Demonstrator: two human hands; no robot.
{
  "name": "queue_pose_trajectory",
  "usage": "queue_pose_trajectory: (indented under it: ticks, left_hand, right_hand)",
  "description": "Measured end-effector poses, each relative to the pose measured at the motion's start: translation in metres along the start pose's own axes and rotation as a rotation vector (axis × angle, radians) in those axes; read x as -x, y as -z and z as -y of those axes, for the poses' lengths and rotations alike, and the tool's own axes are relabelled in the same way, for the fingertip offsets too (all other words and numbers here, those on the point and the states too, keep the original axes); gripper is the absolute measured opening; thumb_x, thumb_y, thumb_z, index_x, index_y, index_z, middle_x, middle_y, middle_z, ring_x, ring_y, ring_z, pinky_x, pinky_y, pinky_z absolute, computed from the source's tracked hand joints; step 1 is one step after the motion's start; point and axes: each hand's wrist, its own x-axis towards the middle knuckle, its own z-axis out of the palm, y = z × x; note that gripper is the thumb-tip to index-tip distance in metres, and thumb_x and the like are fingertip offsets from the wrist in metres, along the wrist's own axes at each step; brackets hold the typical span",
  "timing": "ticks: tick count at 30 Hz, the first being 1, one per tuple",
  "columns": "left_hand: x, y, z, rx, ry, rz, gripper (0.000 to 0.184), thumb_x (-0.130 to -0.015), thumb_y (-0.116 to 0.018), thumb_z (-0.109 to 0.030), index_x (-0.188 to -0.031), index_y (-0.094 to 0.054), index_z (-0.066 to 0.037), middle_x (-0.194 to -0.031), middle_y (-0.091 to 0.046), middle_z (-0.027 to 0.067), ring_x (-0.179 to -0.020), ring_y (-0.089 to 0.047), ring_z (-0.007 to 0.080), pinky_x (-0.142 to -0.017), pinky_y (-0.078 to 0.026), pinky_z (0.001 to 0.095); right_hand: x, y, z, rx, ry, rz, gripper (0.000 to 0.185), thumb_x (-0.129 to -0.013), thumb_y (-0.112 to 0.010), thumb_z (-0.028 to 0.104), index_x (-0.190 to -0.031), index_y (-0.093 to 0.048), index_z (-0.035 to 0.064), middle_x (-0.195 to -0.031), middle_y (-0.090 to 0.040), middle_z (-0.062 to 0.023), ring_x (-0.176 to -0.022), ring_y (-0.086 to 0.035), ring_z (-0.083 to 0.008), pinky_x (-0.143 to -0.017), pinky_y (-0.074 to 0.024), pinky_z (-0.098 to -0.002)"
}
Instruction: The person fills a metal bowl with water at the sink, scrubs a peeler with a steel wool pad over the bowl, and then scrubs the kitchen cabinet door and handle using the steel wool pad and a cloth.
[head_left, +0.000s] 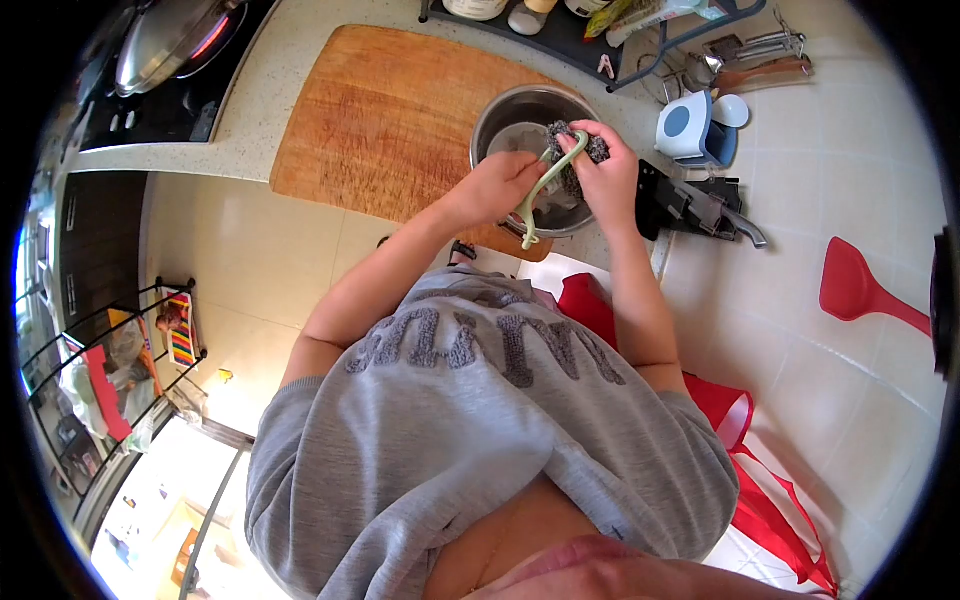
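Over a round metal pot point(487, 130), my two hands are close together. My right hand point(608, 172) is closed on a dark grey mesh scrubber point(597, 148), with the curved top of a pale green peeler-like tool point(545, 186) against it. My left hand point(500, 186) is closed at the tool's side, its fingertips meeting the green piece. The tool's lower end hangs above the pot's near rim. Inside the pot, the contents are pale and too unclear to name.
A wooden board point(390, 125) lies left of the pot. Knives in a black holder point(690, 205) stand to the right, below a blue-white holder point(690, 130). A rack point(560, 40) with jars is behind. A pan point(175, 45) sits on the stove at far left.
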Motion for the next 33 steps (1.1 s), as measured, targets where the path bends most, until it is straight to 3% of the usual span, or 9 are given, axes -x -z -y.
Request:
queue_pose_trajectory:
  ticks: [2, 5, 9, 13, 14, 18, 24, 27, 33]
  left_hand:
    - [-0.001, -0.003, 0.002, 0.026, -0.033, -0.033, 0.031, -0.088, -0.039, -0.022, -0.073, -0.051, 0.002, -0.059, -0.052, 0.0079, -0.051, -0.052, 0.0145, -0.047, -0.045, 0.0279]
    - [0.002, -0.008, -0.018, 0.127, 0.066, -0.042, 0.03, -0.09, -0.037, -0.022, -0.073, -0.05, -0.001, -0.059, -0.051, 0.0023, -0.054, -0.047, 0.0091, -0.051, -0.04, 0.0235]
    - [0.002, -0.015, -0.026, 0.128, 0.056, -0.095, 0.029, -0.09, -0.038, -0.021, -0.073, -0.051, -0.002, -0.059, -0.05, 0.0017, -0.054, -0.046, 0.0083, -0.051, -0.039, 0.0229]
    - [-0.014, 0.003, -0.012, 0.09, 0.033, -0.032, 0.027, -0.089, -0.038, -0.019, -0.074, -0.052, -0.002, -0.058, -0.049, 0.0006, -0.056, -0.047, 0.0086, -0.051, -0.039, 0.0221]
    - [-0.015, 0.004, -0.014, 0.133, 0.094, -0.009, 0.026, -0.089, -0.037, -0.018, -0.074, -0.052, -0.002, -0.059, -0.048, 0.0005, -0.056, -0.047, 0.0087, -0.051, -0.039, 0.0221]
    - [-0.014, -0.003, -0.01, 0.262, 0.213, -0.036, 0.024, -0.087, -0.037, -0.015, -0.074, -0.053, -0.003, -0.06, -0.05, 0.0016, -0.056, -0.047, 0.0095, -0.051, -0.039, 0.0223]
    - [-0.011, -0.001, -0.01, 0.276, 0.277, -0.016, 0.024, -0.086, -0.037, -0.016, -0.075, -0.054, -0.003, -0.06, -0.051, 0.0022, -0.053, -0.046, 0.0098, -0.048, -0.038, 0.0227]
    - [-0.013, -0.003, -0.017, 0.353, 0.306, -0.043, 0.024, -0.086, -0.037, -0.017, -0.074, -0.054, -0.003, -0.059, -0.051, 0.002, -0.052, -0.046, 0.0098, -0.047, -0.037, 0.023]
    - [-0.022, -0.008, -0.005, 0.229, 0.096, -0.11, 0.027, -0.088, -0.04, -0.021, -0.073, -0.054, -0.002, -0.058, -0.051, 0.0017, -0.055, -0.047, 0.009, -0.049, -0.039, 0.0239]
  right_hand:
    - [0.001, -0.003, 0.0, 0.319, 0.293, -0.145, 0.022, -0.07, -0.066, 0.012, -0.088, -0.058, 0.0026, -0.078, -0.055, -0.0083, -0.073, -0.053, -0.0235, -0.065, -0.0431, -0.0322]
    - [0.0, -0.006, -0.005, 0.501, 0.532, -0.325, 0.024, -0.068, -0.066, 0.012, -0.09, -0.058, 0.0054, -0.08, -0.053, -0.0095, -0.075, -0.05, -0.028, -0.066, -0.0423, -0.0344]
    - [-0.002, -0.004, 0.008, 0.399, 0.394, -0.35, 0.023, -0.07, -0.065, 0.009, -0.091, -0.058, 0.0036, -0.083, -0.054, -0.0103, -0.078, -0.052, -0.0271, -0.066, -0.0417, -0.0329]
    - [-0.006, 0.0, 0.01, -0.99, -0.674, 0.059, 0.024, -0.072, -0.067, 0.01, -0.094, -0.058, 0.0035, -0.085, -0.06, -0.0058, -0.074, -0.057, -0.0182, -0.065, -0.0449, -0.0282]
    - [-0.004, -0.002, 0.003, -1.006, -0.694, 0.075, 0.027, -0.071, -0.068, 0.011, -0.095, -0.059, 0.0034, -0.087, -0.06, -0.004, -0.075, -0.057, -0.0147, -0.065, -0.0456, -0.027]
    - [-0.006, -0.014, -0.031, -0.527, -0.503, -0.01, 0.031, -0.067, -0.071, 0.012, -0.094, -0.06, 0.0026, -0.086, -0.06, -0.0061, -0.076, -0.057, -0.0178, -0.068, -0.0443, -0.0266]
    - [-0.002, -0.005, -0.007, 0.49, 0.349, -0.198, 0.035, -0.061, -0.069, 0.006, -0.096, -0.061, 0.0081, -0.086, -0.054, -0.0069, -0.082, -0.051, -0.0243, -0.072, -0.042, -0.0316]
    - [-0.007, -0.001, -0.012, 0.432, 0.393, -0.187, 0.037, -0.06, -0.068, 0.004, -0.096, -0.061, 0.0081, -0.086, -0.05, -0.0066, -0.082, -0.049, -0.0255, -0.072, -0.0417, -0.0331]
    - [-0.006, -0.01, -0.021, -0.388, -0.126, 0.019, 0.036, -0.082, -0.051, 0.01, -0.118, -0.048, 0.0087, -0.112, -0.05, -0.0087, -0.098, -0.048, -0.0173, -0.085, -0.0361, -0.0279]
